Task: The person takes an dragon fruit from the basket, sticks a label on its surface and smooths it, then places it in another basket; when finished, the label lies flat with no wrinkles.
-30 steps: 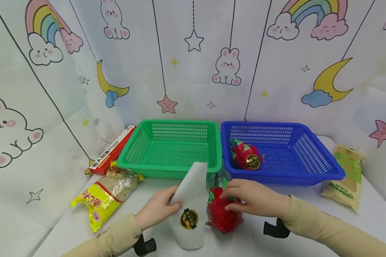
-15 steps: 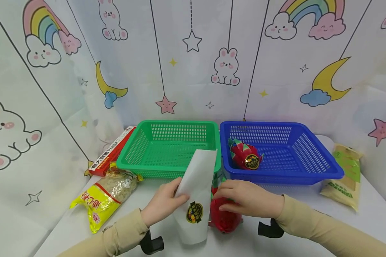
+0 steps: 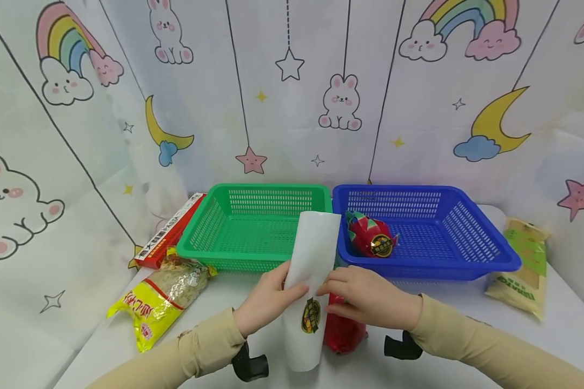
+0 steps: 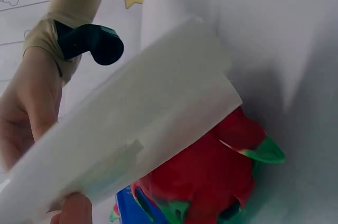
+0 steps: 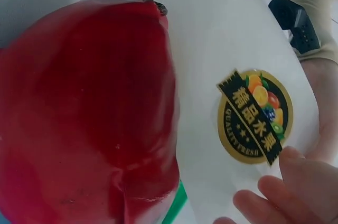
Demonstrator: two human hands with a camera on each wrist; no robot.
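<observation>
Holding the white packet (image 3: 316,243) between thumb and fingers, the left grip (image 3: 270,302) seems meant to keep it near upright. The right grip (image 3: 370,297), thumb and fingers apart, hangs by its label (image 3: 311,317); whether they touch I cannot tell. Just beside, a red dragon fruit (image 3: 344,335) sits partly hidden on the table (image 3: 370,373). Beyond, a green basket (image 3: 248,260) and a blue basket (image 3: 433,270) stand side by side.

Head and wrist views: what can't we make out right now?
Head: left side of the dragon fruit on the table, hidden by the white paper; its top, by the right hand.
Head: left hand, most fingers behind the paper.
Head: green basket, near right corner behind the paper.
Head: sticker, lettering too small.
</observation>
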